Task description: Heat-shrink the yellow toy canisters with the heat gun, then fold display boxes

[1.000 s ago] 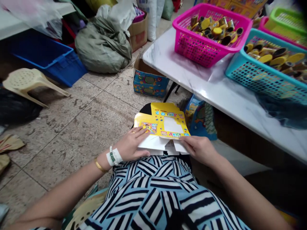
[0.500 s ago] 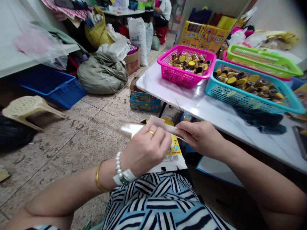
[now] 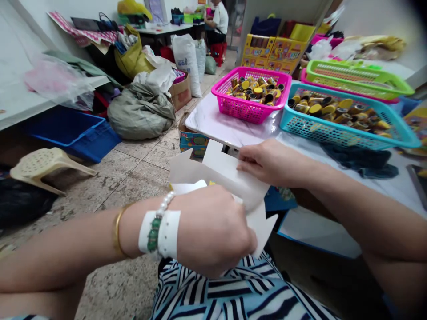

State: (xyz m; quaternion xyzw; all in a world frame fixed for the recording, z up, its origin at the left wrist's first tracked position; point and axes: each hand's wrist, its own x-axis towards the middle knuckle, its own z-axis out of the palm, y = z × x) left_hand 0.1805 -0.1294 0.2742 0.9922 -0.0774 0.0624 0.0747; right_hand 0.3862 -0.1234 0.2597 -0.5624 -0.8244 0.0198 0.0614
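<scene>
I hold a flat cardboard box blank (image 3: pixel 230 178) above my lap, its white inner side turned up and its flaps sticking out. My left hand (image 3: pixel 213 231) is closed around the near edge of the blank, knuckles toward me, with a white band and bead bracelet on the wrist. My right hand (image 3: pixel 267 162) pinches the far upper edge of the same blank, fingers pressed together. A little yellow print shows under the white card.
A white table (image 3: pixel 216 124) stands ahead at the right with a pink basket (image 3: pixel 248 106), a turquoise basket (image 3: pixel 336 133) and a green basket (image 3: pixel 356 80) holding several small tubes. A printed carton (image 3: pixel 191 142), grey sack (image 3: pixel 140 111), blue crate (image 3: pixel 76 131) and beige stool (image 3: pixel 43 166) are on the floor.
The blank has been lifted off my lap and turned over from its yellow printed side to its white side. Both hands rose with it and my view tilted up.
</scene>
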